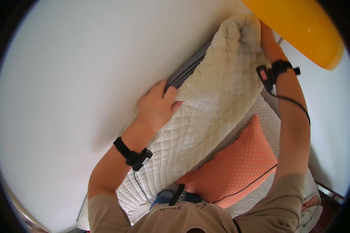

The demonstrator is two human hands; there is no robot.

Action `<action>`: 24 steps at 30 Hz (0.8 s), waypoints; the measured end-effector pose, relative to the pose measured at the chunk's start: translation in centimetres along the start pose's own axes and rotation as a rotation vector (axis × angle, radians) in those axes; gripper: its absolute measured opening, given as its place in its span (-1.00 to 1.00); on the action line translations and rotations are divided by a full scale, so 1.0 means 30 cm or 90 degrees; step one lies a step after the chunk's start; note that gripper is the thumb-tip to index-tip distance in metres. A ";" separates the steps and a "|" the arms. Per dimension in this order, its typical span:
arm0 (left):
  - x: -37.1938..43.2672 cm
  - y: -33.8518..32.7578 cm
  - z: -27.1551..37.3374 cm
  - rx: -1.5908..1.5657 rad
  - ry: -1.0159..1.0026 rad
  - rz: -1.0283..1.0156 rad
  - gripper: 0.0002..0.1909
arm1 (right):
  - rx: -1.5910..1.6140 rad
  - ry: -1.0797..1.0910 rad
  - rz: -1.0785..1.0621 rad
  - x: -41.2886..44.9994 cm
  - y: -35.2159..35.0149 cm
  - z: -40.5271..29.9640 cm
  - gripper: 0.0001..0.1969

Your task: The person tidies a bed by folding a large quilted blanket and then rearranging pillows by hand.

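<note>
A cream quilted cover [192,125] stretches from the lower left to the top right along a white wall. My left hand [159,102] grips its wall-side edge, fingers over a strip of grey fabric [189,67] and thumb on the quilting. At the top right my right hand [262,26] is at the cover's raised far end, mostly hidden behind it and a yellow object, so its fingers cannot be made out. An orange patterned cushion [236,160] lies beside the cover on a grey dotted sofa or bed surface [268,116].
The white wall [61,72] runs close along the left. A smooth yellow object [303,29] hangs over the top right. Thin black cables run from devices strapped on both wrists. Crumpled fabric [310,215] lies at the lower right.
</note>
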State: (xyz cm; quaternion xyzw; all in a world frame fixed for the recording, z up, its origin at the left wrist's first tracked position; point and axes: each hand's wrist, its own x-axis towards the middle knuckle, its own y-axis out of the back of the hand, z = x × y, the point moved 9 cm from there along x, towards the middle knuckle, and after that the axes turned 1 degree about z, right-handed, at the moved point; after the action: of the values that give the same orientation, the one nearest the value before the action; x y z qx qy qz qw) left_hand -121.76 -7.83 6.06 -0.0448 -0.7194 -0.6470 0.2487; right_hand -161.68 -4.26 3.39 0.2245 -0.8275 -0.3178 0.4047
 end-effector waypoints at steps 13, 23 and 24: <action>0.027 0.041 0.012 -0.027 -0.009 0.082 -0.41 | -0.139 -0.140 0.057 0.257 -0.166 0.319 -0.68; 0.016 -0.007 0.007 0.006 -0.015 0.033 -0.47 | -0.092 -0.071 -0.131 0.067 -0.210 0.261 -0.68; 0.015 -0.002 0.009 0.027 -0.009 0.035 -0.47 | -0.086 -0.073 -0.138 0.044 -0.212 0.266 -0.68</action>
State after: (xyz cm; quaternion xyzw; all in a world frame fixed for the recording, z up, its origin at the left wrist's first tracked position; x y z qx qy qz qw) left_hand -122.26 -7.72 6.18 -0.0639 -0.7333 -0.6239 0.2626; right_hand -168.20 -6.77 -4.16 0.2663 -0.7968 -0.4272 0.3343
